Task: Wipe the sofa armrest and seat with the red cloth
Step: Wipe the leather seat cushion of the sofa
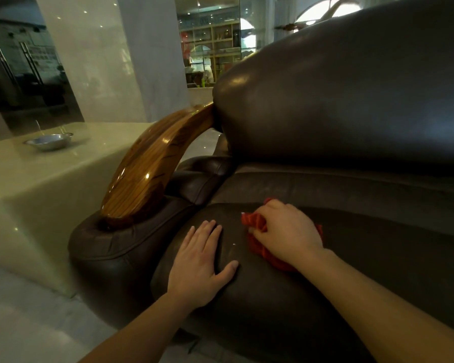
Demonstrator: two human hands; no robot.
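- On the dark leather sofa: backrest upright at rear, seat bulging toward the camera, broad enough to take both hands side by side.
- At the seat's left edge: armrest, a curved glossy wood rail over a padded leather roll, just beside the left hand and untouched by the cloth; whether already wiped cannot be told.
- Beyond the armrest: pale stone table bearing a metal bowl, well apart from the work.
- On the seat front, left: left hand laid flat, palm down, fingers straight and nearly together, thumb spread, holding nothing; forearm reaching in from below, probably as a brace for a leaning body.
- On the seat, right of it: right hand palm down, wrist slightly raised, fingers curled over and gripping the cloth; likely pressed down for a wiping stroke.
- Under that hand: cloth bunched into a wad, touching the leather, red folds showing at the fingertips and below the wrist.
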